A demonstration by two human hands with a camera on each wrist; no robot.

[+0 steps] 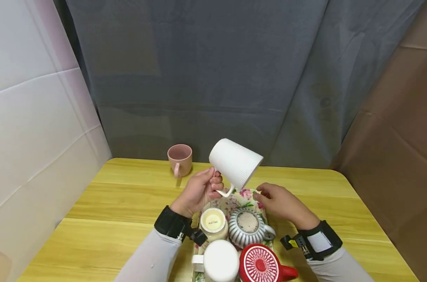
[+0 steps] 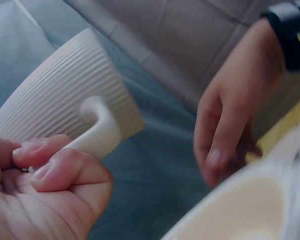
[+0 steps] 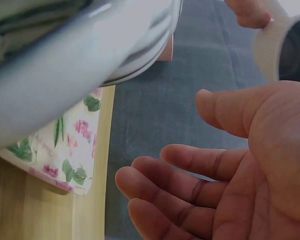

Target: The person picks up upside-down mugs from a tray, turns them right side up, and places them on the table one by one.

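My left hand (image 1: 213,183) pinches the handle of a white ribbed mug (image 1: 235,162) and holds it tilted in the air above the far end of a floral tray (image 1: 246,194). In the left wrist view my fingers (image 2: 50,167) curl round the mug's handle (image 2: 97,125). My right hand (image 1: 266,196) hovers open by the tray's far right corner, just under the mug, and holds nothing. Its palm and spread fingers (image 3: 190,170) fill the right wrist view.
The tray carries an upturned cream mug (image 1: 213,223), a grey striped mug (image 1: 248,227), a white mug (image 1: 220,260) and a red mug (image 1: 260,264). A pink mug (image 1: 180,159) stands at the far edge of the yellow wooden table (image 1: 121,203). Grey cloth hangs behind.
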